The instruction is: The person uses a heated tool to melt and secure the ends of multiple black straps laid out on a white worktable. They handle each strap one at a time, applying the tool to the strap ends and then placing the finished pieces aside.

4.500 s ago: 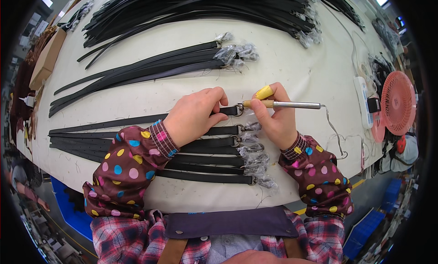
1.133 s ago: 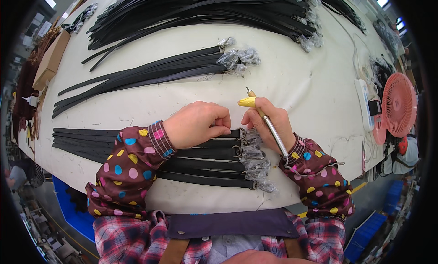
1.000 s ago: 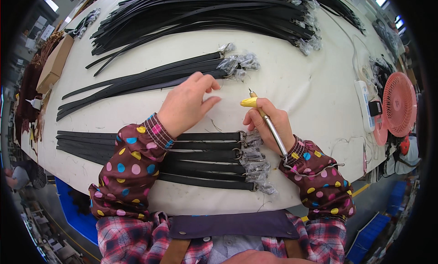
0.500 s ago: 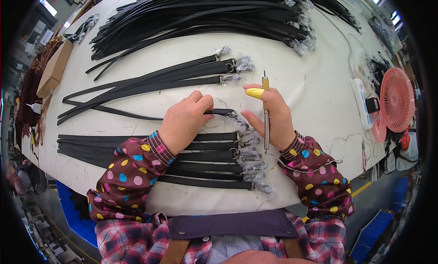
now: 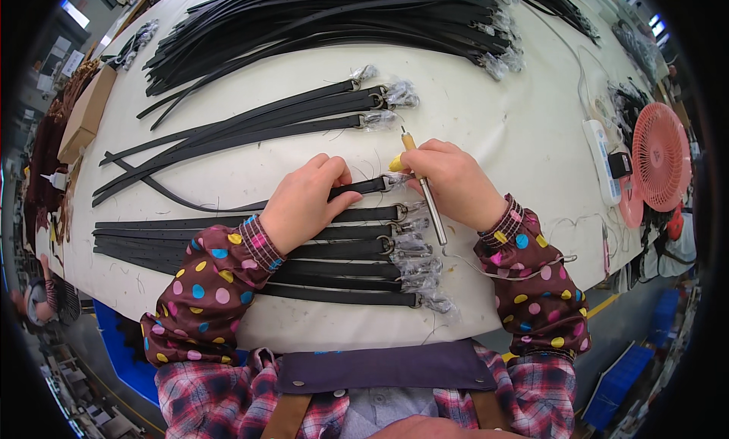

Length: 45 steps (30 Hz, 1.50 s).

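Observation:
My left hand (image 5: 300,207) pinches a black belt (image 5: 367,187) near its buckle end, its long strap trailing off to the left. A soldering-iron-like pen (image 5: 434,213) with a thin metal tip, yellowish grip and cord is held in my right hand (image 5: 457,187), tip pointing up and away. The fingers of that hand, one under a yellow finger cover (image 5: 396,163), are at the belt's plastic-wrapped buckle (image 5: 396,181). Whether they grip the plastic cannot be made out. Just nearer lie several belts (image 5: 345,273) in a row, buckles to the right.
Beyond my hands, several more belts (image 5: 258,137) lie crossed. A big pile of belts (image 5: 326,25) covers the far side of the white table (image 5: 524,135). At the right are a power strip (image 5: 601,162) and a pink fan (image 5: 661,156); a cardboard box (image 5: 88,114) stands left.
My right hand has moved left to the buckle, its fingers closing in and the pen tilting leftward. The belt end now lies straighter, and my left thumb has shifted along it.

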Motion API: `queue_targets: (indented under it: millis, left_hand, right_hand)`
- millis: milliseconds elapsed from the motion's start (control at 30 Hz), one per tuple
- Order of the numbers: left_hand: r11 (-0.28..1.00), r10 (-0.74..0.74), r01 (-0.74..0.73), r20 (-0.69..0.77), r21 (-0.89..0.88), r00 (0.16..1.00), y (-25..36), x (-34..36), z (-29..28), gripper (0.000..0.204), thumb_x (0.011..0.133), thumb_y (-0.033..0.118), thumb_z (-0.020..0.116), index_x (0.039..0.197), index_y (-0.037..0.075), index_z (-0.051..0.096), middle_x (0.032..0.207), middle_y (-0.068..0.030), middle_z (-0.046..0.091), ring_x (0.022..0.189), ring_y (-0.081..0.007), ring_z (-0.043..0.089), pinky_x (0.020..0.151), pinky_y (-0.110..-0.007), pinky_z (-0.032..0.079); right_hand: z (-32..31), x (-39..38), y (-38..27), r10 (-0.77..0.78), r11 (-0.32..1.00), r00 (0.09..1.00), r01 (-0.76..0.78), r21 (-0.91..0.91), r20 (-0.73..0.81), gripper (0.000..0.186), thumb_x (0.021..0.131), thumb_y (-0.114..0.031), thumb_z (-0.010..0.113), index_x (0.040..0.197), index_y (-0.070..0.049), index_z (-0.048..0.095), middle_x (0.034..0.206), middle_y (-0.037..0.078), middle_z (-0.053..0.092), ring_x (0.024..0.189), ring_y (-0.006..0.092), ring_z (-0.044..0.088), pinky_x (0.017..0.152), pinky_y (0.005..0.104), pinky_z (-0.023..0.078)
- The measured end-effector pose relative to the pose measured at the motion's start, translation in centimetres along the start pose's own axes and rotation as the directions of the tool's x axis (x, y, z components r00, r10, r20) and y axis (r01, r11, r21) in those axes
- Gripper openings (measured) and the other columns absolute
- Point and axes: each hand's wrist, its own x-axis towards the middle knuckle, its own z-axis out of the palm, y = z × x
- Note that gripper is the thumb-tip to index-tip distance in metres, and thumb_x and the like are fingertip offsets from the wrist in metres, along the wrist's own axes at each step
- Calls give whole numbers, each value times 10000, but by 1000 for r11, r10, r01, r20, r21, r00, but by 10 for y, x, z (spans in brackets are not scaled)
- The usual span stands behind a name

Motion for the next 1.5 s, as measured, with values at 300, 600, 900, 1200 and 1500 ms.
queue_targets:
  millis: [300, 600, 900, 1200, 1500]
  left_hand:
    - [994, 103, -103, 12, -38, 995, 12, 14, 10, 302, 816, 222, 750, 991, 75, 553, 958, -84, 594, 868, -238, 646, 708, -356, 519]
    - [992, -43, 49, 60, -115, 997, 20, 16, 12, 202, 804, 192, 743, 894, 82, 600, 857, -45, 615, 786, -203, 636, 663, -335, 499]
    - [792, -208, 312, 248, -525, 946, 7, 19, 1, 146, 941, 136, 636, 933, 27, 540, 746, 4, 588, 632, -43, 556, 524, -201, 472]
    - [664, -242, 383, 300, -642, 923, 4, 20, 0, 143, 958, 141, 610, 951, 34, 516, 824, -5, 619, 663, -38, 564, 584, -191, 521]
    - [650, -260, 377, 273, -660, 926, 5, 21, 2, 139, 933, 105, 611, 934, -2, 521, 793, -36, 634, 634, -70, 580, 559, -219, 516]
  right_hand:
    - [-4, -5, 2, 30, 990, 999, -23, 137, -44, 267, 765, -2, 731, 1006, -71, 640, 880, 96, 628, 806, 269, 607, 728, 353, 504]
    - [0, -6, -13, 252, 870, 963, -180, 458, -100, 202, 963, -85, 584, 1145, 4, 577, 959, 47, 662, 906, 129, 601, 844, 265, 462]
    - [21, -5, -17, 338, 733, 937, -202, 650, -90, 177, 923, -155, 654, 977, 4, 600, 800, 45, 585, 710, 95, 544, 620, 240, 444]
    - [25, -3, -22, 398, 728, 917, -314, 609, -4, 187, 889, -90, 672, 920, -29, 499, 779, 8, 571, 713, 56, 527, 631, 220, 425]
    - [27, -2, -22, 366, 772, 930, -295, 562, -14, 192, 883, -92, 684, 914, -25, 507, 771, 13, 578, 681, 63, 526, 605, 227, 422]
